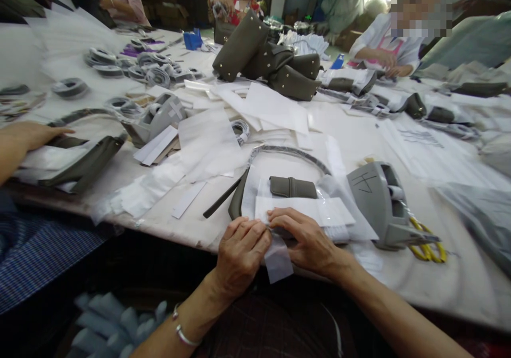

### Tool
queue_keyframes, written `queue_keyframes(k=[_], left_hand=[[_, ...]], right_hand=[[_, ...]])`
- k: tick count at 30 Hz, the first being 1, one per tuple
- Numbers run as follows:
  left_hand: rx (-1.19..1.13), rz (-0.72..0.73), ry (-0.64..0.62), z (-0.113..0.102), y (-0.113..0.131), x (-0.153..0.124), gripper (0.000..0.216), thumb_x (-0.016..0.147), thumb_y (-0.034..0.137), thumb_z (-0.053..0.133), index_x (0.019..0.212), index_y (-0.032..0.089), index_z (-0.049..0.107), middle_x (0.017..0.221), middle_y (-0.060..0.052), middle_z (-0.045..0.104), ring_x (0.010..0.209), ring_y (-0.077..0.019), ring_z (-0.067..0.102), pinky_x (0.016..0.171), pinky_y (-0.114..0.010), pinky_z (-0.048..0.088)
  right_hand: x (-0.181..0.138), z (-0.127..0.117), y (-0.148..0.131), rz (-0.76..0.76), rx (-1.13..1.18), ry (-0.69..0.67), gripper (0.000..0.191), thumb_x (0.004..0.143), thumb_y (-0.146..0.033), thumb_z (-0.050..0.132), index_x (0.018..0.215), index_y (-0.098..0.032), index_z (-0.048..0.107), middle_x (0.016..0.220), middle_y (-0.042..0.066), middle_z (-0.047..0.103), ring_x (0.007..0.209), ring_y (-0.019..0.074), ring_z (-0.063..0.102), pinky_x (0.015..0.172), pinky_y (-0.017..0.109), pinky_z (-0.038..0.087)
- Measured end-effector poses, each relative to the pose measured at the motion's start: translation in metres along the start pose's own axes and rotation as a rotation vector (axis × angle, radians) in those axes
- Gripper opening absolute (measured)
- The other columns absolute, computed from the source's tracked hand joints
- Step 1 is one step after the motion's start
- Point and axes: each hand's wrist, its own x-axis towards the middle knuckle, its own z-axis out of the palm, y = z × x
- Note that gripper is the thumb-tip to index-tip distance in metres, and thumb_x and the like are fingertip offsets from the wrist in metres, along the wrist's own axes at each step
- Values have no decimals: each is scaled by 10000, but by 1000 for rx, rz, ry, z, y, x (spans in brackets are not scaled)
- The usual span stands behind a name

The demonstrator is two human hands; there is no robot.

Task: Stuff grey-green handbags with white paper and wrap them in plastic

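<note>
At the near table edge, my left hand (243,249) is closed, its fingers bent over an edge of thin white paper. My right hand (305,238) sits close beside it, fingers curled on the folded white paper (331,211). A loose flap of thin white paper (279,265) hangs below the hands. Beyond them lies a dark olive handbag (237,201), partly covered by white paper, with a wrapped handle (291,149) arching behind it. An olive tab or small pouch (293,187) shows on top. The thumbs are mostly hidden.
Right of the bag stands a grey tape dispenser (371,203) near yellow-handled scissors (429,246). Another dispenser (159,115) is at left, near a co-worker's hand (35,134) and bag (85,166). Olive bags (275,65) are piled behind paper sheets (275,107). Several coiled straps (155,73) lie back left.
</note>
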Motion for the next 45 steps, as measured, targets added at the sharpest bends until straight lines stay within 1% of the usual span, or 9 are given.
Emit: queue_keyframes(k=[4,10,15,19,25,31,35,39,45], left_hand=[[-30,-4,-16,1,2,2,202,961,80,464,1015,151,646,948,-48,735,948,-192,651,933,-394,417],[-218,-56,-8,1,-6,6,215,972,130,459,978,207,659,943,-27,744,897,-161,665,831,-341,456],[-175,-64,-20,4,-12,7,153,935,126,504,916,201,637,861,-20,727,782,-157,658,785,-329,461],[-122,-56,-21,8,-10,3,137,935,129,495,930,194,615,850,-31,714,772,-167,652,774,-334,461],[-82,-69,8,6,-8,5,153,955,104,475,939,178,608,861,-35,708,782,-165,656,768,-322,476],[-93,-134,44,5,-8,18,209,999,136,415,919,189,600,909,-35,702,843,-147,656,711,-287,465],[-39,-194,4,11,-10,20,166,1002,207,464,876,194,573,861,-22,685,781,-149,631,687,-296,443],[72,-280,-85,17,-12,23,202,996,217,444,820,205,542,774,-19,635,649,-168,554,605,-312,408],[100,-382,-202,20,-16,31,130,966,242,512,840,212,522,792,-13,623,634,-166,564,547,-285,373]], right_hand=[[-1,2,2,-18,-5,15,390,753,-30,606,1098,-212,594,1160,116,657,1123,228,620,968,376,526],[-1,1,1,4,14,19,365,772,-54,612,1093,-225,583,1151,101,651,1118,228,616,948,379,532],[0,1,-1,-14,-31,67,316,785,-81,621,1062,-230,603,1243,117,595,1193,251,558,996,420,502],[2,2,-2,-19,-28,39,370,760,-45,580,1077,-235,599,1107,88,649,1057,229,610,911,377,530],[7,1,-7,93,-50,35,321,727,-50,585,997,-223,605,959,59,680,891,210,639,816,327,530],[9,4,-10,67,-94,64,184,902,-107,477,934,-221,618,889,52,679,844,186,642,788,298,521],[13,4,-12,155,-80,108,197,980,-213,468,852,-219,617,799,38,655,741,165,620,705,270,502],[23,1,-11,308,-33,176,84,934,-277,582,874,-221,600,763,8,647,687,154,609,643,253,480],[36,0,0,401,-50,147,172,905,-253,626,739,-219,595,688,-18,642,629,146,587,615,255,434]])
